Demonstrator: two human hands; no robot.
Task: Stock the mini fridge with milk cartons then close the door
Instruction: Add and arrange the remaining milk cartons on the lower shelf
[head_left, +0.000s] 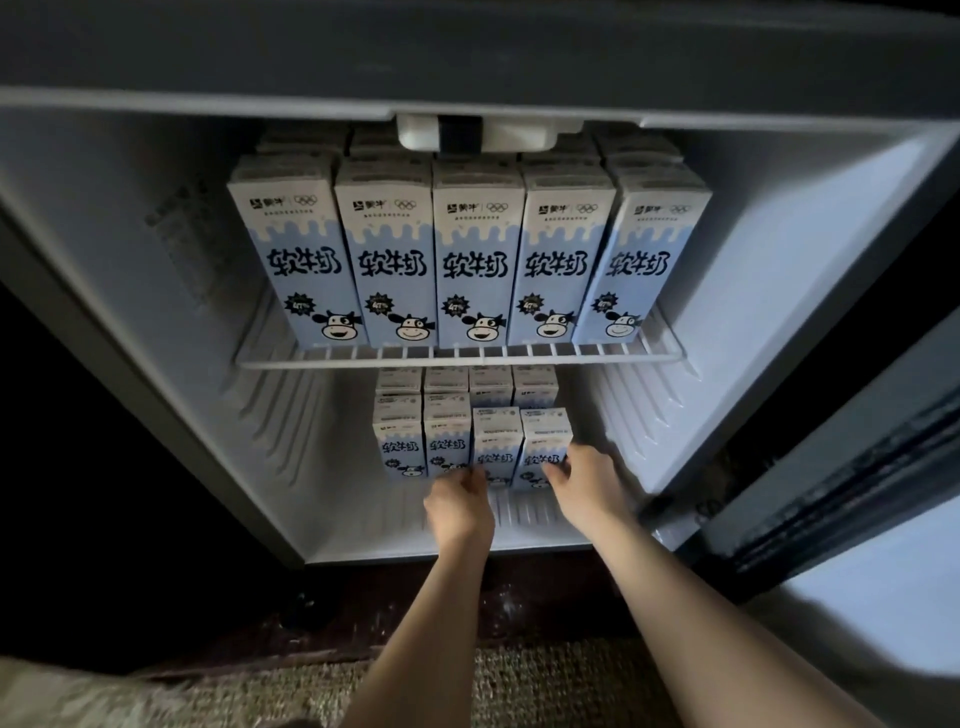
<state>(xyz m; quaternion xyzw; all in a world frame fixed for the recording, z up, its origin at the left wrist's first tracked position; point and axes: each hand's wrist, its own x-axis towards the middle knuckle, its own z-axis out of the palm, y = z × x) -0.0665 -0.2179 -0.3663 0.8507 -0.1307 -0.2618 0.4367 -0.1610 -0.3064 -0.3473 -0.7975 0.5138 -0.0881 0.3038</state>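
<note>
The mini fridge (779, 249) stands open, its door (857, 467) swung out to the right. Several blue-and-white milk cartons (478, 260) fill the wire shelf (457, 358) in rows. On the fridge floor stand more cartons (397, 441) in rows. My left hand (460, 506) grips the lower part of the third front carton (496, 441). My right hand (587, 480) grips the rightmost front carton (545, 436), thumb on its face and fingers round its right side. Both of these cartons sit slightly forward of the two to their left.
A white control box (488, 132) hangs from the fridge ceiling. Free floor space lies left and right of the lower cartons. A woven rug (519, 686) lies in front of the fridge, and the surroundings are dark.
</note>
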